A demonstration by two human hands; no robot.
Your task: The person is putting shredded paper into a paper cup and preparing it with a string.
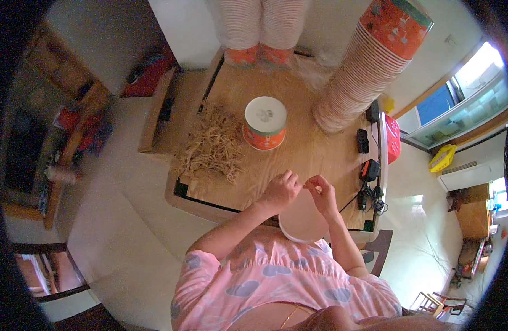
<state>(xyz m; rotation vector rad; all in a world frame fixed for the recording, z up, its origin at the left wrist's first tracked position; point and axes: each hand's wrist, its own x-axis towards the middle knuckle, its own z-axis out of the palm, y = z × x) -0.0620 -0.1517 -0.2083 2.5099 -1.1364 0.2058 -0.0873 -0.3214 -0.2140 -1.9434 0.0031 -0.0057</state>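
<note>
A pale paper tub (303,218) leans between my forearms at the table's near edge, against my pink dress. My left hand (284,191) is closed in a pinch above the tub's far rim. My right hand (321,193) meets it there, thumb and finger pinched together. What is between the fingertips is too small to make out. Beyond my hands stands an orange and green paper tub (264,140) with a white round top (265,113). Left of it lies a loose heap of tan twine pieces (215,144).
A tall leaning stack of nested paper tubs (361,77) stands at the right. Two more wrapped stacks (240,27) stand at the back of the wooden table (298,99). Black adapters and cables (370,176) lie along the right edge. A cardboard box (168,113) adjoins the left side.
</note>
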